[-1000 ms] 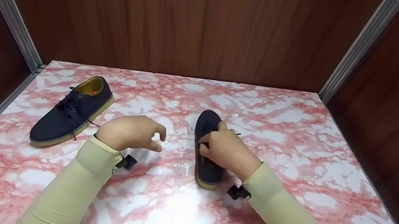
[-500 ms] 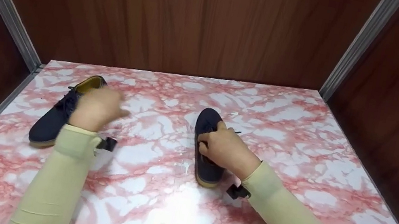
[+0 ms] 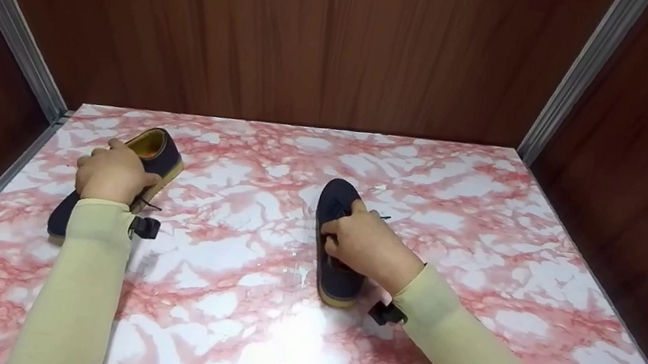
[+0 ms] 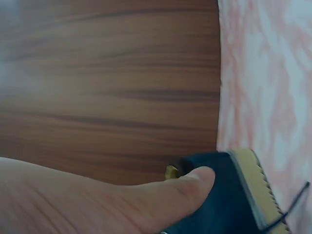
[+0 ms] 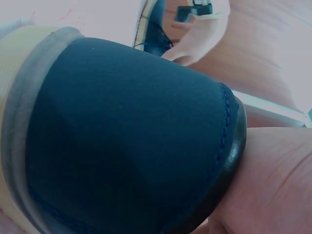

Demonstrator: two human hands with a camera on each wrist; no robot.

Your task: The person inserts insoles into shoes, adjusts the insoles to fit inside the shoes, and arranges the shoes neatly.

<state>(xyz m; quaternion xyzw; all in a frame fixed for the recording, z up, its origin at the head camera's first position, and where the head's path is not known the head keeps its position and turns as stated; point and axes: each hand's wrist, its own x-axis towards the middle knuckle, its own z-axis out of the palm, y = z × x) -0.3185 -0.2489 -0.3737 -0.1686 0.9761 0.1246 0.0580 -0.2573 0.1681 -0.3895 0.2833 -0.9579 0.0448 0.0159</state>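
Observation:
On the left side of the table, a dark navy lace-up shoe (image 3: 165, 159) with a tan sole lies at an angle, toe toward the near left. My left hand (image 3: 115, 173) grips it across the laces. In the left wrist view the thumb presses the shoe's side (image 4: 222, 204); the other fingers are hidden there. Near the middle stands the matching shoe (image 3: 335, 199), toe pointing away. My right hand (image 3: 378, 246) holds it over the lacing, index finger stretched toward the laces. Its heel (image 5: 126, 131) fills most of the right wrist view.
The shoes rest on a red-and-white marbled tabletop (image 3: 456, 339). Brown wood-grain panels (image 3: 349, 40) enclose the back and both sides, with metal corner posts (image 3: 585, 81). A loose shoelace end (image 3: 152, 204) sticks out beside the left shoe.
My left hand has moved left from the space between the shoes and come down over the left shoe's laces. The right hand and its shoe have stayed put.

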